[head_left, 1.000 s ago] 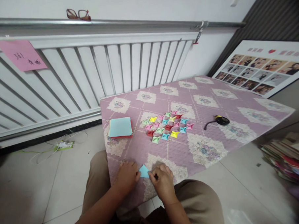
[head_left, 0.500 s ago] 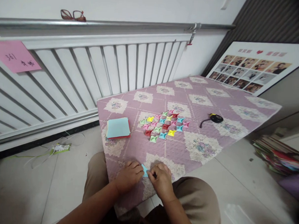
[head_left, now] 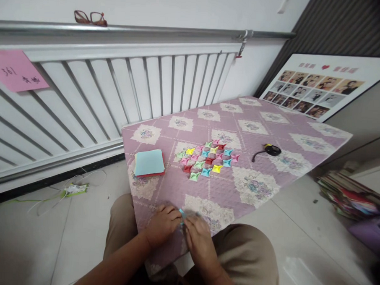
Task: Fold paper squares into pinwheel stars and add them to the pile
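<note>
Near the front edge of the cloth-covered table, a small folded piece of light blue paper (head_left: 182,215) lies between my two hands, mostly covered by fingers. My left hand (head_left: 164,224) is closed, its fingertips holding the paper's left side against the cloth. From the right, my right hand (head_left: 200,237) presses on the paper with fingers together, slightly blurred by motion. Beyond them, several small folded paper pieces (head_left: 209,161) in pink, red, yellow, green and blue sit in slanting rows. To their left lies a stack of paper sheets (head_left: 149,162), light blue on top.
A black object with a strap and a yellow part (head_left: 272,150) lies on the right of the patterned tablecloth (head_left: 175,188). Behind the table runs a white radiator (head_left: 167,82), with glasses (head_left: 91,18) above its pipe. A photo board (head_left: 315,87) leans at the far right.
My right hand has shifted left and flattened over the blue paper, covering more of it. My left hand stays nearly in place. The view has shifted slightly.
</note>
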`<state>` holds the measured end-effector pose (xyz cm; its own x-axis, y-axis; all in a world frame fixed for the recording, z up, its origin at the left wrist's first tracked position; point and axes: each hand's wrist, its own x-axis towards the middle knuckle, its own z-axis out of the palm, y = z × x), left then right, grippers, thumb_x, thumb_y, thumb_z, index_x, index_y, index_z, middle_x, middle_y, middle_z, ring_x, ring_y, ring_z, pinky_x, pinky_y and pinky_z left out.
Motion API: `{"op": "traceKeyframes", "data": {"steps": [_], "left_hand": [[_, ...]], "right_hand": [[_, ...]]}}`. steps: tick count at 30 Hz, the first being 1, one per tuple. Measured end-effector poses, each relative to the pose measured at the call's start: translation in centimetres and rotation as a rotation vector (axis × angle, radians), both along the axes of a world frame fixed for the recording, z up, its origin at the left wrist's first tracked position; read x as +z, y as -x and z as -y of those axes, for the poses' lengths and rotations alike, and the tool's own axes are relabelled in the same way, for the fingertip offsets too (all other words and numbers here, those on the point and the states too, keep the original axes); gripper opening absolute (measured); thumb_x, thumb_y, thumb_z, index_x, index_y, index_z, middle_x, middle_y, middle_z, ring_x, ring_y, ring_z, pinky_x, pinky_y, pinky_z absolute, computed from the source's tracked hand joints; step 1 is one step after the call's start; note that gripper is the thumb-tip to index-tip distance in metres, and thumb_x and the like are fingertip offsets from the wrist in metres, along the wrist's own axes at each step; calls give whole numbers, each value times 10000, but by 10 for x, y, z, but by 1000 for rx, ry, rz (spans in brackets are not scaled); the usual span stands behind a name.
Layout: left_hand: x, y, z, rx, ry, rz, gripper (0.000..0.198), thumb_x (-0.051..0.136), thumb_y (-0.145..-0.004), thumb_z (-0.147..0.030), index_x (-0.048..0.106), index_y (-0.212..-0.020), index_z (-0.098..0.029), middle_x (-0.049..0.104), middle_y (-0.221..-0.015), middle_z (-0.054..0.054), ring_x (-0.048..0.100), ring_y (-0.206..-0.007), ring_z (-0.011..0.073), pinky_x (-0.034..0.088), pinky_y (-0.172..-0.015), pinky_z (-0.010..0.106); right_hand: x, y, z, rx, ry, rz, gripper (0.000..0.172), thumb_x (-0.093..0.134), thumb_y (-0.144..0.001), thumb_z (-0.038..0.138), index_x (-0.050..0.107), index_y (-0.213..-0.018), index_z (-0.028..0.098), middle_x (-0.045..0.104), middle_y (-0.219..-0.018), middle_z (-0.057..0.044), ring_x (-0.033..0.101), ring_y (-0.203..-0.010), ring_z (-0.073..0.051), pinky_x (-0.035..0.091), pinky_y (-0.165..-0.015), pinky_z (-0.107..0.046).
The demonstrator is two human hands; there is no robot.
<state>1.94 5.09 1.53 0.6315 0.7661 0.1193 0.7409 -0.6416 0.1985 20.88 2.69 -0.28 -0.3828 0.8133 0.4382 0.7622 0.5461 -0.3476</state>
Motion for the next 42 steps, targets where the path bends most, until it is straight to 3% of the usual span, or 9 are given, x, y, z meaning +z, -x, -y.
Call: {"op": "traceKeyframes", "data": {"steps": [6,13,22,28,31,36,42], "left_hand": [[-2,1,-1,38,-7,-11,212,486,-967,-289,583,-1153,-263,612,-1137,-5,474,-1030,177,338,-827,340],[5,2,0,83,28,-13,250,485,-962,-308,561,-1199,-283,593,-1212,-19,451,-1105,187,331,-895,344],[6,1,0,110,55,-65,288,452,-966,-283,537,-1241,-287,564,-1264,5,443,-1132,199,334,-927,355],[3,1,-1,129,52,-39,282,459,-964,-279,550,-1230,-287,552,-1283,7,435,-1142,197,323,-952,368],[1,2,-1,143,57,-13,279,464,-961,-284,561,-1222,-297,545,-1287,13,419,-1166,203,316,-966,378],[-1,5,-3,165,101,42,286,524,-928,-309,581,-1207,-332,524,-1304,13,399,-1190,218,297,-1009,421],[-2,18,-7,201,203,23,394,590,-878,-299,538,-1247,-428,318,-1476,21,255,-1330,288,229,-1033,591]], "right_hand": [[-10,11,17,-37,29,110,331,490,-868,147,584,-1180,205,632,-1151,-78,554,-1084,-243,427,-947,-418],[0,11,18,-40,103,211,421,663,-795,225,580,-1207,250,611,-1204,-72,532,-1124,-269,392,-964,-432],[-3,-3,17,-43,13,195,309,545,-874,273,586,-1180,255,651,-1169,-44,544,-1117,-232,292,-987,-414],[6,-13,16,-159,-15,170,249,493,-901,268,607,-1122,256,664,-1147,-49,550,-1102,-254,275,-977,-455],[9,-2,15,-91,-39,176,299,492,-895,239,579,-1180,240,650,-1170,-54,538,-1123,-252,253,-1007,-457],[1,20,13,-17,1,163,309,509,-876,198,583,-1174,228,651,-1153,-52,554,-1103,-226,314,-994,-404],[-3,18,12,0,29,177,319,524,-870,207,583,-1182,239,638,-1175,-47,548,-1117,-229,326,-993,-411]]}}
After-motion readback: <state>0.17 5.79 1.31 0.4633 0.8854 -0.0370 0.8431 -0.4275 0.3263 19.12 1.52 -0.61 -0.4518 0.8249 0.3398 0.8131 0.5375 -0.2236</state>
